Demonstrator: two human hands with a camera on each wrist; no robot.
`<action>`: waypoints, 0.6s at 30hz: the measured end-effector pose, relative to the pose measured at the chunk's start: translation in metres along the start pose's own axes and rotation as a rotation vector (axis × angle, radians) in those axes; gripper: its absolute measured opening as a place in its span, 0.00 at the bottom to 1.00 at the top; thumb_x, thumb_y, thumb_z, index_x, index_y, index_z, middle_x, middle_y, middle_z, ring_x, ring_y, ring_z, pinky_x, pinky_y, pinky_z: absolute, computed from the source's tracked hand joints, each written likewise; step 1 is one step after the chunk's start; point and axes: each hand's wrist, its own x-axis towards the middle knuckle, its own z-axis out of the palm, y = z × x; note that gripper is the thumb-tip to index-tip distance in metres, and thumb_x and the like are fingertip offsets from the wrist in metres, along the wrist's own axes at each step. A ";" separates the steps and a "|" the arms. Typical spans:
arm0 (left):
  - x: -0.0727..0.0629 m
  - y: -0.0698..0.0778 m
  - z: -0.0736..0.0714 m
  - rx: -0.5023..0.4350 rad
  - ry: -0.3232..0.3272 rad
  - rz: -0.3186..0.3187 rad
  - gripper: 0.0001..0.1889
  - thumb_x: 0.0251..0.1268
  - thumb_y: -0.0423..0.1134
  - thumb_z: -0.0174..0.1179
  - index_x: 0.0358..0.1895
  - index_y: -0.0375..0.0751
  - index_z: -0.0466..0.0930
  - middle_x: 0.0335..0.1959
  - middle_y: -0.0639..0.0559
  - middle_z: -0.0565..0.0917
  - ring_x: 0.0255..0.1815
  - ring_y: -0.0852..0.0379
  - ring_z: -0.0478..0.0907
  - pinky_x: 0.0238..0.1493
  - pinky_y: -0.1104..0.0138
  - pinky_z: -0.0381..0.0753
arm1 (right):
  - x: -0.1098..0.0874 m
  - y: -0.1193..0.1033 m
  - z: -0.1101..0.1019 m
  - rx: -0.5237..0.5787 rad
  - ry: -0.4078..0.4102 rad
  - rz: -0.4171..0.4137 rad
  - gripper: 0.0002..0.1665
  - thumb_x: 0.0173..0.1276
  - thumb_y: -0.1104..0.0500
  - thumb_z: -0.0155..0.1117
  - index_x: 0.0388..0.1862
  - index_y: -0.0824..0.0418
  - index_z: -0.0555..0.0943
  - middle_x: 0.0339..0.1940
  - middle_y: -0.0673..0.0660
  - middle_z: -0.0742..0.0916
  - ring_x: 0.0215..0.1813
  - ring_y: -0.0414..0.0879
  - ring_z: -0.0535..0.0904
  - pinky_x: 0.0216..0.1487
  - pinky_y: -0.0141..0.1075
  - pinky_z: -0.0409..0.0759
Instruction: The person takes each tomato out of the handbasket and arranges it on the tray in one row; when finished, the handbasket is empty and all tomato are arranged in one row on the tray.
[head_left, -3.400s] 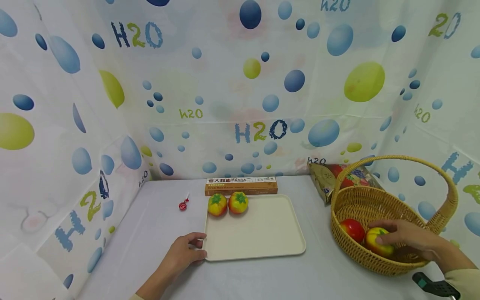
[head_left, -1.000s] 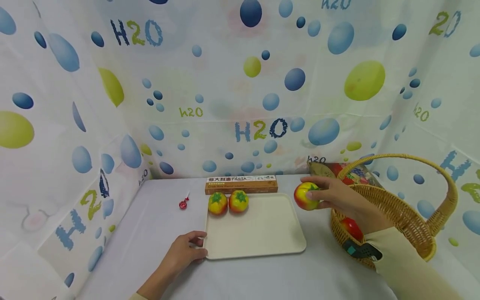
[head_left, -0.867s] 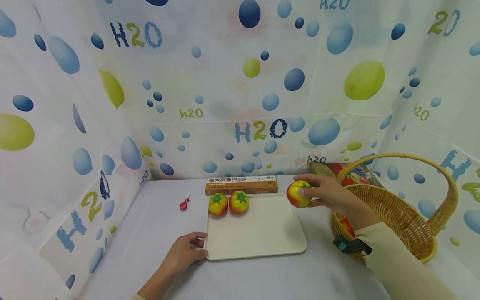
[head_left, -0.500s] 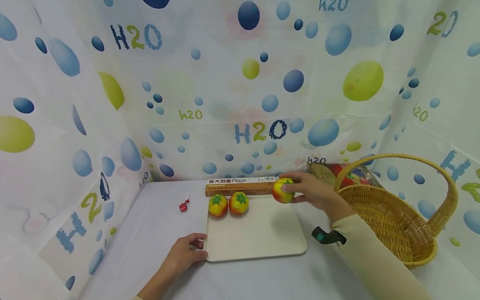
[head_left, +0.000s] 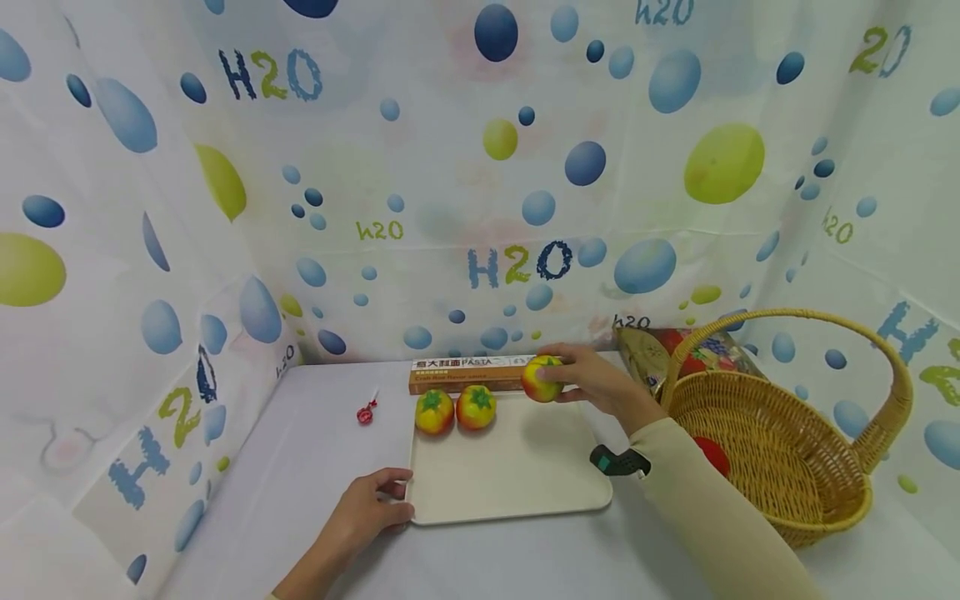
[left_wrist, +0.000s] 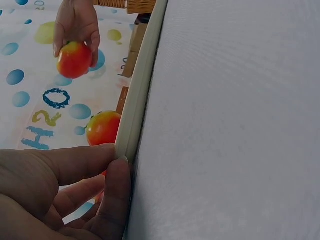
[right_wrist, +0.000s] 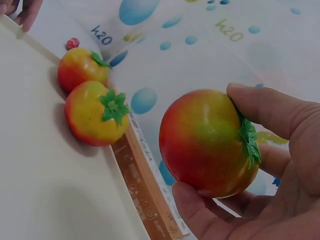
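My right hand [head_left: 592, 379] holds a red-and-yellow tomato [head_left: 542, 378] with a green leafy top over the far right part of a cream tray [head_left: 510, 467]. In the right wrist view, thumb and fingers curl round this held tomato [right_wrist: 205, 142], and its shadow falls on the tray. Two similar tomatoes, a left one [head_left: 434, 412] and a right one [head_left: 476, 407], sit side by side at the tray's far left corner. My left hand [head_left: 367, 508] pinches the tray's left rim; the left wrist view shows its fingertips at that rim [left_wrist: 136, 112].
A wicker basket [head_left: 795, 442] with a tall handle stands on the right, a red fruit [head_left: 712, 455] inside partly hidden by the right sleeve. A pasta box [head_left: 450, 379] lies behind the tray. A printed bag [head_left: 645, 354] leans behind the basket. A red lollipop [head_left: 365, 412] lies left.
The right hand has lifted the tomato out of the basket and carried it left, from beside the tray to above its far right part. The left hand stays at the rim.
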 end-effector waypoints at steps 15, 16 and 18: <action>-0.001 -0.004 0.001 -0.002 0.012 -0.003 0.29 0.51 0.26 0.73 0.60 0.35 0.81 0.43 0.46 0.81 0.34 0.54 0.76 0.35 0.64 0.88 | 0.035 0.027 0.027 -0.128 0.068 0.094 0.38 0.65 0.47 0.73 0.73 0.54 0.74 0.64 0.61 0.77 0.56 0.55 0.78 0.53 0.44 0.87; -0.001 -0.004 0.000 -0.001 0.014 -0.002 0.29 0.51 0.26 0.73 0.60 0.35 0.81 0.43 0.46 0.81 0.34 0.54 0.76 0.35 0.64 0.88 | 0.037 0.028 0.029 -0.146 0.076 0.103 0.38 0.65 0.47 0.74 0.72 0.54 0.74 0.64 0.60 0.77 0.56 0.55 0.78 0.52 0.43 0.87; 0.001 -0.004 0.001 -0.003 0.007 0.011 0.28 0.51 0.27 0.73 0.60 0.35 0.81 0.43 0.46 0.81 0.34 0.54 0.77 0.36 0.64 0.88 | 0.039 0.029 0.031 -0.169 0.100 0.123 0.37 0.64 0.49 0.74 0.71 0.53 0.75 0.63 0.60 0.77 0.56 0.55 0.78 0.52 0.43 0.87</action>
